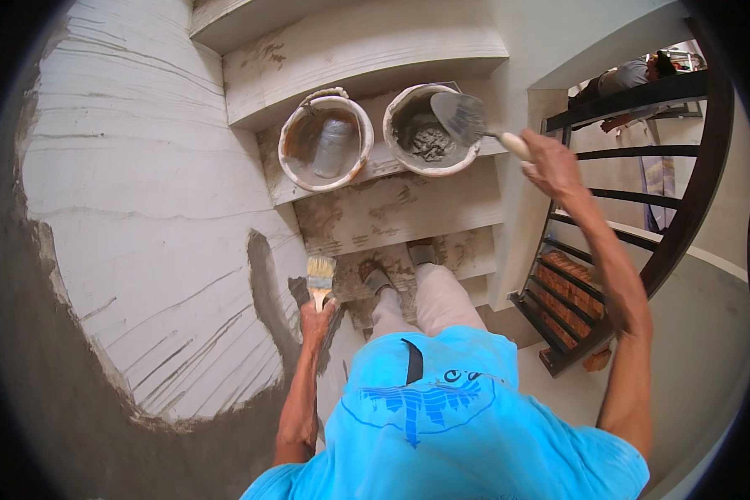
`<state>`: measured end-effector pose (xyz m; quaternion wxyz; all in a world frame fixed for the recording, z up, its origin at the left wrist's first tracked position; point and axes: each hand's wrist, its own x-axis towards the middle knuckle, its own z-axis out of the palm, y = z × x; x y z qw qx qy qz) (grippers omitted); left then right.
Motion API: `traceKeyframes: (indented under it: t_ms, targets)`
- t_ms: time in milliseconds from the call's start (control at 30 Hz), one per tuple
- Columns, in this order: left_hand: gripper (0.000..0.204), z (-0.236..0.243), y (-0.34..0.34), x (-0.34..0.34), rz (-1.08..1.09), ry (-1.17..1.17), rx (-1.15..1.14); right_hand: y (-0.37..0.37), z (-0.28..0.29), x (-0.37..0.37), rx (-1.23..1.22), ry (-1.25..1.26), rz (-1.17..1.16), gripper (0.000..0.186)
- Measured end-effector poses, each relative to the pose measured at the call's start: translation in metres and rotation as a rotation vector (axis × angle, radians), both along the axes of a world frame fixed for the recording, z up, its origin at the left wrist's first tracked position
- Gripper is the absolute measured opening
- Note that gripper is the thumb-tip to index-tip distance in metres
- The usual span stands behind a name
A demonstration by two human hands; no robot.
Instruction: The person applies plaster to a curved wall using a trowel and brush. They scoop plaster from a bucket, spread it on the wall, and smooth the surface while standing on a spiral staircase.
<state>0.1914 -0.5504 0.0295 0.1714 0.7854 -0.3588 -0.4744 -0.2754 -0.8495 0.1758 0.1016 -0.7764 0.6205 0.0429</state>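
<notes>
My left hand [316, 320] is closed round the handle of a paintbrush [320, 276], its pale bristles pointing up beside the wall. In my right hand [553, 169] is a trowel [462, 117] with a light handle and a grey, mortar-smeared blade. The blade hangs over the right bucket [427, 163], which holds wet grey mortar [430, 143]. I cannot tell whether the blade touches the rim. On the same step, to the left, stands another bucket [327, 185] with what looks like water and a pale cylindrical object [333, 148] inside.
Dirty stair steps [398, 206] rise ahead, and my feet [375, 273] stand on a lower one. The left wall [150, 208] is white with dark drips and grey plaster [217, 450] round its edges. A dark railing [642, 260] runs along the right. Beyond it is another person [629, 77].
</notes>
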Motion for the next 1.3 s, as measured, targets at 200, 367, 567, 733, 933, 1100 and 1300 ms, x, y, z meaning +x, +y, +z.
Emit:
traceKeyframes:
  t_ms: [200, 367, 567, 733, 933, 1100, 1300]
  targets:
    - [0.025, 0.035, 0.078, -0.003, 0.266, -0.005, 0.130, -0.025, -0.126, 0.048, 0.084, -0.088, -0.049, 0.029]
    - [0.020, 0.025, 0.166, -0.008, 0.490, 0.036, 0.280, -0.031, -0.176, 0.060, 0.077, -0.038, -0.032, 0.022]
    - [0.012, 0.043, 0.219, -0.030, 0.603, 0.066, 0.438, -0.046, -0.205, 0.083, 0.006, -0.015, -0.029, 0.014]
    - [0.014, 0.067, 0.229, -0.047, 0.701, 0.085, 0.460, -0.057, -0.226, 0.095, -0.044, 0.005, 0.025, 0.016]
    - [0.014, 0.059, 0.261, -0.056, 0.662, 0.066, 0.470, -0.055, -0.247, 0.095, 0.073, -0.039, -0.038, 0.016]
    - [0.015, 0.066, 0.255, -0.064, 0.625, 0.103, 0.522, -0.048, -0.224, 0.086, 0.115, -0.160, -0.023, 0.020]
    - [0.012, 0.059, 0.245, -0.065, 0.650, 0.092, 0.425, -0.041, -0.222, 0.061, 0.166, -0.246, -0.025, 0.037]
